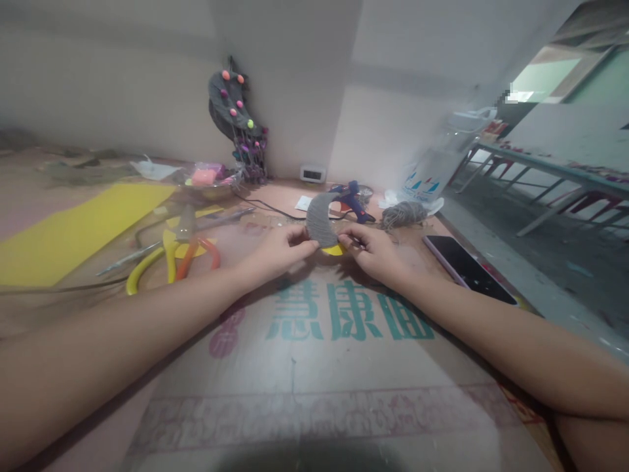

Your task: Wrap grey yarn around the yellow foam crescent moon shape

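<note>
Between my two hands is a crescent wrapped in grey yarn (322,219), held up above the table. A bare yellow part (334,250) shows at its lower right end. My left hand (289,246) is closed on the crescent's lower left edge with thumb and fingers. My right hand (369,248) pinches near the yellow end, the fingertips partly hidden. Just behind the crescent lies a dark blue glue gun (354,200) with a black cord. A ball of grey yarn (405,214) sits beyond my right hand.
Pliers with yellow and orange handles (170,255) and a yellow sheet (83,229) lie left. A decorated grey crescent (226,108) stands against the wall. A small digital clock (313,174), a clear bottle (437,157) and a phone (469,269) are behind and right.
</note>
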The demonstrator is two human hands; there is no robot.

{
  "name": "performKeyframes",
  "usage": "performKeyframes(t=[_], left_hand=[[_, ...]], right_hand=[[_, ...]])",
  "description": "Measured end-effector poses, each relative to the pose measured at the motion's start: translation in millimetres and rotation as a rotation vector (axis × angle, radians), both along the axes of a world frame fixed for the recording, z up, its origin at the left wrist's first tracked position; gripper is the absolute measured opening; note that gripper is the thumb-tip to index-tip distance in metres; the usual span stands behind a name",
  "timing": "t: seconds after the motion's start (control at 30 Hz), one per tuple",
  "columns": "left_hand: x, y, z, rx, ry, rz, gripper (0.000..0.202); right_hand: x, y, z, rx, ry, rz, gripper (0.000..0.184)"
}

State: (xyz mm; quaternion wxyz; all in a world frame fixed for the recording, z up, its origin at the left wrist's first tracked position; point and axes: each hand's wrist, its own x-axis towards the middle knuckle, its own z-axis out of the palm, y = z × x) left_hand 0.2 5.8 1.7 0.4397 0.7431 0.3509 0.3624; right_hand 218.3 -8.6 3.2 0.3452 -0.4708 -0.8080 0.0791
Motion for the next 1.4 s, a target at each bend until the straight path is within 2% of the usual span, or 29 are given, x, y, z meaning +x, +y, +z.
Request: performKeyframes(t=[0.17, 0.57, 0.7, 0.9, 1.07, 1.23, 1.4], left_hand=[[0.4, 0.5, 1.0, 0.004, -0.025, -0.025, 0.021], [-1.0, -0.5, -1.2, 0.009, 0.038, 0.030, 0.019], [-1.1, -2.7, 1.4, -0.010, 0.013, 0.037, 0.024], [-1.7, -6.1, 5.8, 0.051, 0.036, 0.052, 0.032], [-1.4, -5.3, 4.4, 0.018, 0.013, 0.053, 0.030], [-1.1, -3.1, 4.4, 0.047, -0.021, 0.001, 0.016], [-1.1, -3.6, 5.4, 0.052, 0.019, 0.030, 0.020]], right_hand=[[-0.3, 0.3, 0.7, 0.008, -0.009, 0.006, 0.019], [0.4, 0.8, -0.3, 0.013, -0.011, -0.004, 0.017], [0.1, 0.4, -0.6, 0.012, -0.017, 0.002, 0.018], [-0.2, -1.1, 0.4, 0.011, -0.035, -0.001, 0.017], [-0.6, -0.6, -0.3, 0.019, -0.031, -0.007, 0.017], [-0.3, 0.3, 0.1, 0.026, -0.043, 0.000, 0.018], [0.5, -0.1, -0.1, 0.020, -0.043, 0.005, 0.017]])
